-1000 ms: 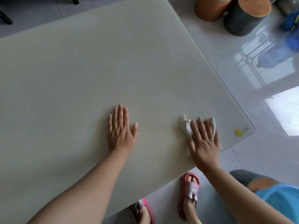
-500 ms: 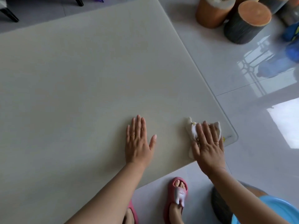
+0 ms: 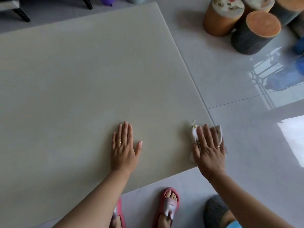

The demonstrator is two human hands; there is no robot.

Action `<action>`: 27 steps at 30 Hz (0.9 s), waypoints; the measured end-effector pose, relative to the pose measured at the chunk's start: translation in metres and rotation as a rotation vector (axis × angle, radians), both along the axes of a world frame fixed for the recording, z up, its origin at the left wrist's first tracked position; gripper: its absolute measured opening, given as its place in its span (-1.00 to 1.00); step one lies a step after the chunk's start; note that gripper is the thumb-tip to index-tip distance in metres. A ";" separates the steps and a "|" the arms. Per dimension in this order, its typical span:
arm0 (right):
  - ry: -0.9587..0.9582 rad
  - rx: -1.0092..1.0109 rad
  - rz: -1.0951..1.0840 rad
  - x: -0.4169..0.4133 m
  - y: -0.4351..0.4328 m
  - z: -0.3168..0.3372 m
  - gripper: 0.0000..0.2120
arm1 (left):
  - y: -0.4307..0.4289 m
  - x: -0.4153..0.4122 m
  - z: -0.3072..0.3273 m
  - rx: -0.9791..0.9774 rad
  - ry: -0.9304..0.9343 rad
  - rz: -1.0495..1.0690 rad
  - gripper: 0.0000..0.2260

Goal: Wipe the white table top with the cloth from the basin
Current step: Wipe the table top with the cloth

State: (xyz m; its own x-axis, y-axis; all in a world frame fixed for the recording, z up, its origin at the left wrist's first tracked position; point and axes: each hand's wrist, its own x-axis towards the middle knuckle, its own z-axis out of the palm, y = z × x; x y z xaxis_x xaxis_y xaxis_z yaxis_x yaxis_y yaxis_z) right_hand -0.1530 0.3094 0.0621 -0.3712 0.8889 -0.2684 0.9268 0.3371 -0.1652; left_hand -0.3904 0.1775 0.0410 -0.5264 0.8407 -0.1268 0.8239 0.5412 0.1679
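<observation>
Wiping is the step now. Right hand presses flat, fingers straight, on the cloth at the near right corner of the table. Left hand lies flat, holding nothing. Next, I think, the cloth should slide across the rest.

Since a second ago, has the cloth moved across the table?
Yes. The cloth under the right hand has slid right along the table top, from short of its near right corner to that corner.

cloth on table near-R corner, under R hand | L hand flat, left of it
</observation>
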 end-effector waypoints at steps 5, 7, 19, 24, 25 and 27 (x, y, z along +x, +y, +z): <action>0.056 -0.033 0.186 -0.050 -0.052 0.000 -0.37 | -0.001 0.001 0.003 -0.021 -0.002 -0.001 -0.36; 0.085 -0.001 0.534 -0.048 -0.058 0.002 -0.42 | -0.001 0.001 0.004 -0.026 -0.011 -0.005 -0.35; 0.052 0.023 0.169 -0.091 0.003 -0.010 -0.40 | 0.055 -0.011 0.004 0.062 -0.035 0.011 -0.39; 0.031 0.114 0.635 -0.071 0.048 -0.013 -0.44 | 0.099 -0.035 0.008 0.083 -0.048 0.001 -0.38; 0.005 0.113 0.526 -0.066 0.066 -0.012 -0.44 | 0.103 -0.041 0.009 0.083 -0.044 -0.008 -0.38; -0.017 0.065 0.224 -0.068 0.091 -0.010 -0.44 | 0.112 -0.053 0.010 0.087 -0.033 -0.015 -0.37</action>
State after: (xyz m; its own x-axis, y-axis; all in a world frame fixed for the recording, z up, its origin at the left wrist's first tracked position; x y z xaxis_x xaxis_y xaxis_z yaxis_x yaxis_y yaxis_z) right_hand -0.2209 0.4008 0.0519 -0.5573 0.8003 -0.2213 0.8300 0.5445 -0.1210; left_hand -0.4432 0.2895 0.0511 -0.5102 0.8572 -0.0705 0.8251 0.5109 0.2411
